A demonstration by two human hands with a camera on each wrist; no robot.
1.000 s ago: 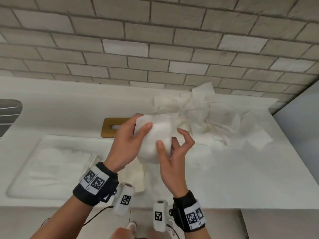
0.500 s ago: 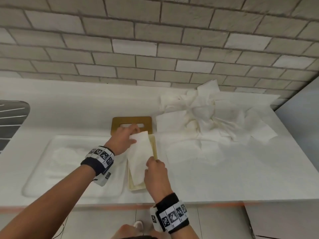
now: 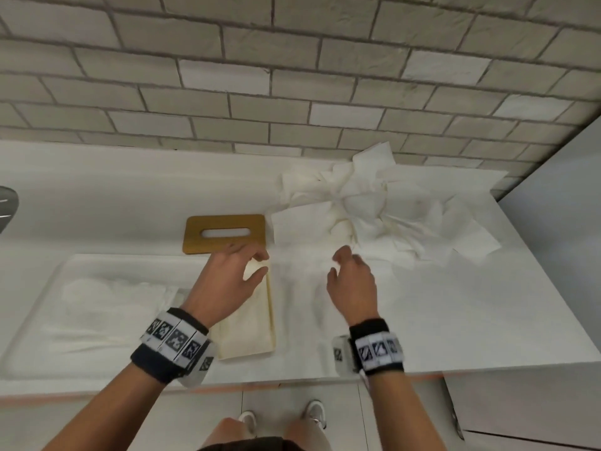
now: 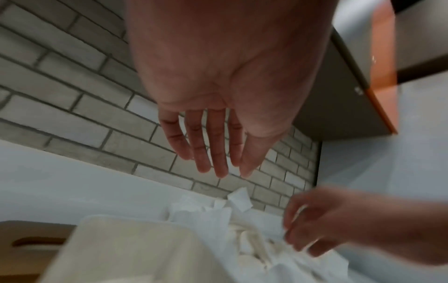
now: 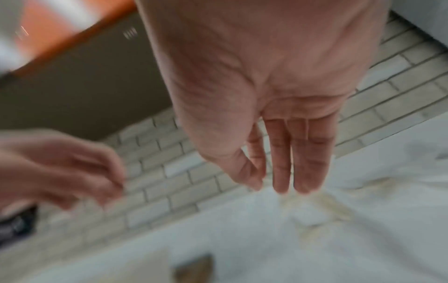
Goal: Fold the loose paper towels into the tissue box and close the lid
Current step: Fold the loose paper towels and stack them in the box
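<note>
The open cream tissue box lies on the white counter with a folded towel inside it. Its gold lid, with a slot, lies flat just behind the box. My left hand hovers over the box's far end, fingers straight and empty, as the left wrist view confirms. My right hand is open and empty over the counter, between the box and the pile of loose paper towels. The right wrist view is blurred; the straight fingers point toward the pile.
A shallow white tray with white cloth in it sits left of the box. The brick wall backs the counter. A white panel closes the right side. The counter's front edge is near my wrists.
A second ago both hands held a folded towel in the air. They laid it in the box and let go. My right hand has moved right toward the pile.
</note>
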